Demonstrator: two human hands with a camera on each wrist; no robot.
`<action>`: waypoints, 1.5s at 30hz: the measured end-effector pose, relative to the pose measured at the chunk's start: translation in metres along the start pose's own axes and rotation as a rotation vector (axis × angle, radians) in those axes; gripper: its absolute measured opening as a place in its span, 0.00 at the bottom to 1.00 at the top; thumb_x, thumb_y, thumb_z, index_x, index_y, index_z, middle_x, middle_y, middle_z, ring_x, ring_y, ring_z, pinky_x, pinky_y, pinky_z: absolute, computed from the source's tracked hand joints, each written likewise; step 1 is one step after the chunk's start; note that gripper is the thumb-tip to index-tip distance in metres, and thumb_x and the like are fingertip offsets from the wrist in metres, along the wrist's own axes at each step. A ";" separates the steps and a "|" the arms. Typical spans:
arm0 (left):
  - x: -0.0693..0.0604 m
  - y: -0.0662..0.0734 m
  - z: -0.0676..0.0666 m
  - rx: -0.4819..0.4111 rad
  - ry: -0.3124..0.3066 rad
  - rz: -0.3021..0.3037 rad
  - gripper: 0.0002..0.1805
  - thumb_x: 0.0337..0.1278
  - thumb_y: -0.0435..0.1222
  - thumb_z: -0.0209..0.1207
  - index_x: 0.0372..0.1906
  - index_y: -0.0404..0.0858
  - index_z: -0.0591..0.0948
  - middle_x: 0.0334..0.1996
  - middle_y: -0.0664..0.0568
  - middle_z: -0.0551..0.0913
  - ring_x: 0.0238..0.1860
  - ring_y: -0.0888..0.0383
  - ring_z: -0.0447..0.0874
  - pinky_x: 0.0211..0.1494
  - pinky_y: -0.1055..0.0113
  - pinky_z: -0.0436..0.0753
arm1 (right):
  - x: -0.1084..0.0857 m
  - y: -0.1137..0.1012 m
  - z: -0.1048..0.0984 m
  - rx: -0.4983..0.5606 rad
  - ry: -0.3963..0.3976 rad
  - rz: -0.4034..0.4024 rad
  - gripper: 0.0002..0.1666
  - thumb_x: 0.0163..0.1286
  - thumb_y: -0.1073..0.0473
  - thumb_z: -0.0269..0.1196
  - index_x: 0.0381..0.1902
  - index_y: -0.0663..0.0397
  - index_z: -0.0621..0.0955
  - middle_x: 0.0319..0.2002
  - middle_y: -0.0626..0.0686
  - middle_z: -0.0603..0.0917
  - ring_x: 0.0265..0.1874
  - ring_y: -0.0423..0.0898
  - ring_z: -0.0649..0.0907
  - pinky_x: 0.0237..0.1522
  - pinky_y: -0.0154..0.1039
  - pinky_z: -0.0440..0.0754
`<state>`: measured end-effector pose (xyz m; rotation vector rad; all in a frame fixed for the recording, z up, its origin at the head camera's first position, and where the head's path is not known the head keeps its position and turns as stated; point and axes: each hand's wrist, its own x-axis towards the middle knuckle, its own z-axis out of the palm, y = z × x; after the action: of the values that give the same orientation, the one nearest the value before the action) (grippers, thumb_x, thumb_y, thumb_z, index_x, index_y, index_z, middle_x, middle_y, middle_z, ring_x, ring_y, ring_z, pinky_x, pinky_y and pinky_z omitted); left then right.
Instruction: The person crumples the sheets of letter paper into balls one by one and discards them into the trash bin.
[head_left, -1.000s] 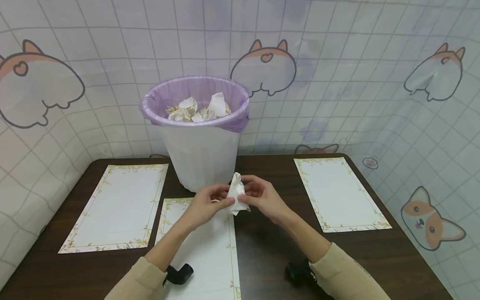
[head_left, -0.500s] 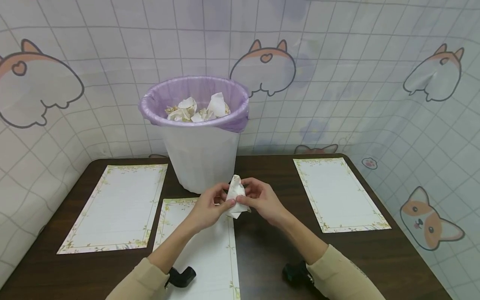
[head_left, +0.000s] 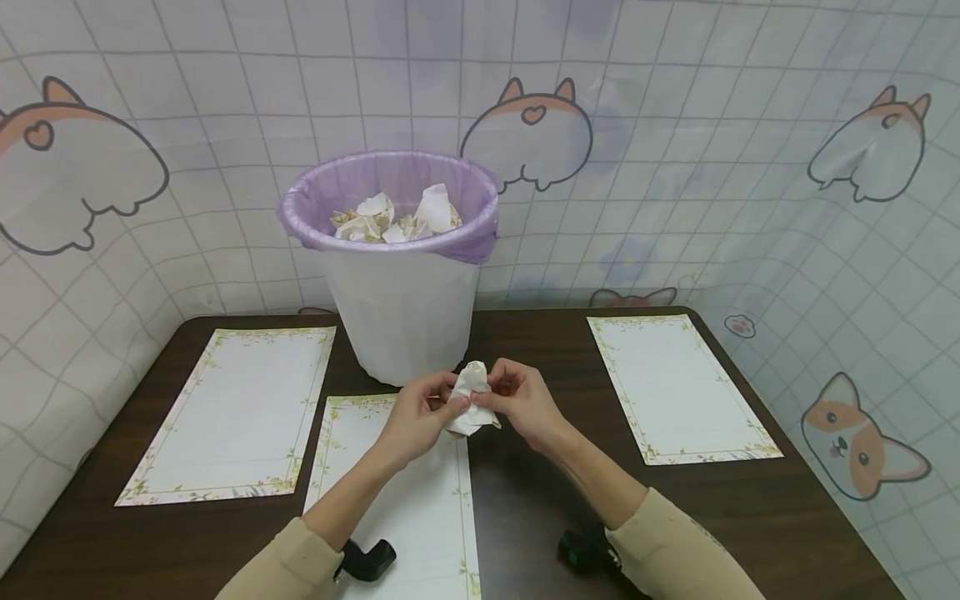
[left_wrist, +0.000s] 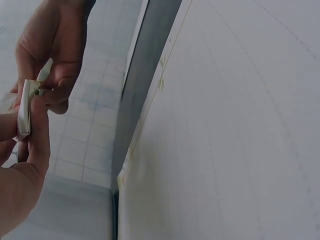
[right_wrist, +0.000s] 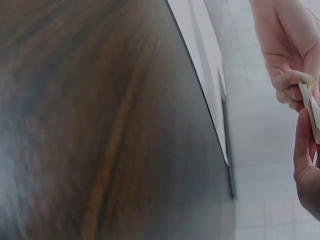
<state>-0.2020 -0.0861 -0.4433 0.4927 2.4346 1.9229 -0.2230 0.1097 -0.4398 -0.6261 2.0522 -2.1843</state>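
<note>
A small folded, crumpled white paper (head_left: 471,402) is held between both hands above the table, just in front of the bin. My left hand (head_left: 417,417) pinches its left side with thumb and fingers. My right hand (head_left: 527,405) pinches the right side, fingers curled behind it. In the left wrist view the paper (left_wrist: 26,107) shows several folded layers edge-on, gripped by the left hand (left_wrist: 22,170), with the right hand (left_wrist: 55,50) above. The right wrist view shows the paper (right_wrist: 309,107) at the right edge between the fingers of both hands.
A white bin (head_left: 405,308) with a purple liner holds several crumpled papers (head_left: 405,223) at the table's back. Flat bordered sheets lie at left (head_left: 232,417), under the left forearm (head_left: 412,508) and at right (head_left: 678,387) on the dark table (head_left: 555,533).
The paper has tilted and its top end is lower. Both hands have shifted slightly downward with it, and the right fingers have moved along its edge.
</note>
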 end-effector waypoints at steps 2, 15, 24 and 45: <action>0.002 -0.001 -0.001 -0.003 -0.019 0.005 0.11 0.65 0.29 0.67 0.51 0.32 0.84 0.31 0.47 0.78 0.31 0.54 0.81 0.33 0.58 0.87 | 0.000 -0.002 -0.002 -0.014 -0.003 -0.004 0.11 0.63 0.79 0.68 0.33 0.74 0.74 0.31 0.49 0.82 0.30 0.44 0.78 0.31 0.31 0.78; 0.005 0.003 -0.011 -0.014 -0.128 0.068 0.22 0.71 0.30 0.62 0.66 0.34 0.74 0.31 0.45 0.79 0.25 0.52 0.81 0.28 0.47 0.85 | 0.000 -0.009 -0.010 -0.123 -0.057 0.044 0.18 0.65 0.73 0.70 0.52 0.68 0.81 0.37 0.55 0.84 0.32 0.46 0.83 0.32 0.34 0.81; 0.003 0.002 -0.005 -0.106 -0.051 0.065 0.18 0.71 0.29 0.61 0.63 0.35 0.78 0.30 0.44 0.78 0.24 0.53 0.80 0.28 0.41 0.84 | -0.003 -0.007 -0.006 0.002 -0.082 0.091 0.30 0.70 0.76 0.63 0.69 0.69 0.73 0.41 0.55 0.81 0.37 0.46 0.80 0.36 0.34 0.81; 0.005 0.003 -0.017 0.030 0.005 0.265 0.11 0.67 0.22 0.61 0.45 0.38 0.88 0.35 0.49 0.87 0.26 0.55 0.81 0.28 0.63 0.84 | -0.005 -0.003 -0.003 0.287 -0.085 0.074 0.12 0.74 0.69 0.57 0.51 0.53 0.80 0.49 0.53 0.80 0.46 0.47 0.81 0.49 0.44 0.84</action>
<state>-0.2090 -0.1009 -0.4355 0.8518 2.5145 1.9793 -0.2188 0.1148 -0.4384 -0.5883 1.6503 -2.3035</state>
